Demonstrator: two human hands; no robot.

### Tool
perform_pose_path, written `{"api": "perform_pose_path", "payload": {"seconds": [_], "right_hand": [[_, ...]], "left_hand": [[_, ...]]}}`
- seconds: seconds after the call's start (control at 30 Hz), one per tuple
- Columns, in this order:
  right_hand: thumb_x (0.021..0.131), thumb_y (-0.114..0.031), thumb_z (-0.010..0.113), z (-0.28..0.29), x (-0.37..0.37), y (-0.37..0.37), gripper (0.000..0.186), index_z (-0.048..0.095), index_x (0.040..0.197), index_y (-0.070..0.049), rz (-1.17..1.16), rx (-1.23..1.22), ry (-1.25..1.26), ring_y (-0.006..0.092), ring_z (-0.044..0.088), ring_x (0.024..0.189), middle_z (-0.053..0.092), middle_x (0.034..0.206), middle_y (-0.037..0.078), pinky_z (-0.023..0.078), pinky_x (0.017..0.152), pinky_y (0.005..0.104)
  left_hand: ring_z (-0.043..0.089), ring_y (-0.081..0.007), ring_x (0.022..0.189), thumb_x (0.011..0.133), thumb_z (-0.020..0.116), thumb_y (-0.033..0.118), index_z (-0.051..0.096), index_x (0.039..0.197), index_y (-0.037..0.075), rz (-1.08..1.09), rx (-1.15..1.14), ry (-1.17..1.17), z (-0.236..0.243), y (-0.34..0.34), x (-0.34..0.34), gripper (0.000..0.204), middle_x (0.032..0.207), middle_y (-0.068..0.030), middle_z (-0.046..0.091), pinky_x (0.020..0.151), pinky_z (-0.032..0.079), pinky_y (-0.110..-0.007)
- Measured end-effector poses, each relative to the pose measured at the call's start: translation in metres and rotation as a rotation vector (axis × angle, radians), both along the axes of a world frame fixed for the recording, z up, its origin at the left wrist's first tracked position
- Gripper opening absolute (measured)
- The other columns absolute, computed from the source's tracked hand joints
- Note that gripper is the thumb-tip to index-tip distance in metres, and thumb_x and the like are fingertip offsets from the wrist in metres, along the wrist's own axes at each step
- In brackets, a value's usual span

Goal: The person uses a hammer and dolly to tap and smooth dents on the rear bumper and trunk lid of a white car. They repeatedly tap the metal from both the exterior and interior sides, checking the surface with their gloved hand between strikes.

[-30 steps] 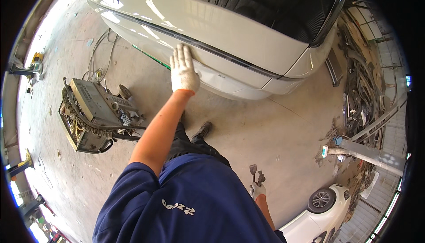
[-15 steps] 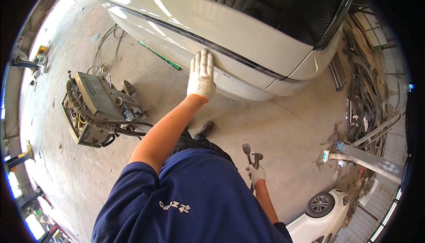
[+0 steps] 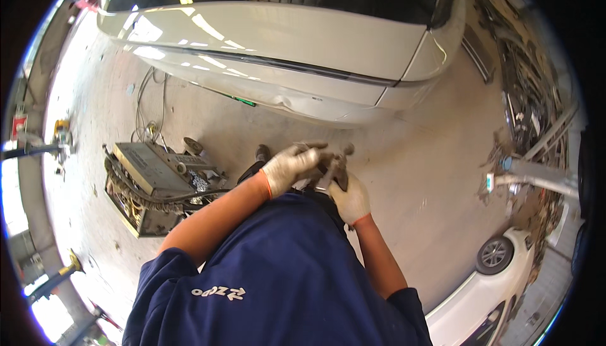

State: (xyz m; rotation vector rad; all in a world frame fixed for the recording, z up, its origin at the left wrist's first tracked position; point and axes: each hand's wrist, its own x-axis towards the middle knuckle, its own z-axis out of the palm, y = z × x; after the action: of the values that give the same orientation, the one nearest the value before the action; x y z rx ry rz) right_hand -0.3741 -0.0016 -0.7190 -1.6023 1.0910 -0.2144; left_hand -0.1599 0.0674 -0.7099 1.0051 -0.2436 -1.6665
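Observation:
Both my hands wear white gloves with orange cuffs and meet in front of my chest. My right hand grips a small dark metal hand tool with a knobbed end. My left hand closes over the same tool from the left. Just beyond them is the white car's side panel with a dark trim strip and a shallow dent low down. My dark blue shirt fills the lower middle of the view.
A grey welding-type machine on a wheeled frame, wrapped in cables, stands on the concrete floor at my left. Cables trail towards the car. Scrap metal and bars pile up on the right. A second white car's wheel shows at lower right.
My left hand has left the car panel and come down to the tool. My right hand has risen with the tool to meet it in front of me.

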Motion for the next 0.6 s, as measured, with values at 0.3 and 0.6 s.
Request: {"api": "perform_pose_path", "payload": {"seconds": [0.3,0.6], "right_hand": [[0.099,-0.029,0.071,-0.004,0.115,0.016,0.035,0.064,0.113,0.002,-0.304,-0.318,0.091,0.0463,0.07,0.092,0.072,0.097,0.025,0.054,0.082,0.0509],[0.102,-0.028,0.067,-0.014,0.23,0.06,0.032,0.06,0.115,0.0,-0.997,0.005,-0.122,0.0483,0.069,0.089,0.07,0.093,0.026,0.053,0.078,0.0511]], "left_hand": [[0.072,-0.0213,0.098,0.112,0.061,0.033,0.067,0.118,-0.002,-0.173,-0.011,-0.382,0.002,-0.031,0.144,0.036,0.108,-0.0129,0.076,0.092,0.058,-0.038],[0.074,-0.0153,0.087,0.092,0.073,0.012,0.058,0.15,0.009,-0.872,-0.259,-1.163,0.036,-0.073,0.249,0.06,0.083,-0.0084,0.071,0.083,0.057,-0.031]]}}
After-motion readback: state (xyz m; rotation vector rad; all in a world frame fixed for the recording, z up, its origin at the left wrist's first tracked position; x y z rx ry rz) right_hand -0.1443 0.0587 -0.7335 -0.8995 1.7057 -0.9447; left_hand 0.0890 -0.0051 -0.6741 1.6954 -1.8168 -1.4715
